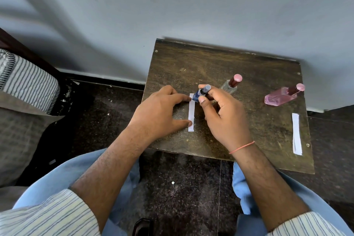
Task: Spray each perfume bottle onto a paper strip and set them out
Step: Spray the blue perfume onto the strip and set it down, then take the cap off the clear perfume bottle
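A small blue perfume bottle [197, 96] with a grey cap stands tilted over the far end of a white paper strip [191, 114] on the dark wooden table [220, 63]. My right hand [224, 113] grips the bottle by its cap between thumb and fingers. My left hand [159, 111] lies flat on the table, index fingertip and thumb tip touching the strip's left edge. A clear bottle [230, 85] with a dark red cap stands just behind my right hand. A pink bottle [281, 97] stands at the right.
A second white paper strip [296, 133] lies near the table's right edge. The table backs onto a pale wall. A striped cushion [26, 80] sits at the left over the dark speckled floor. My knees in light blue trousers are below the table's near edge.
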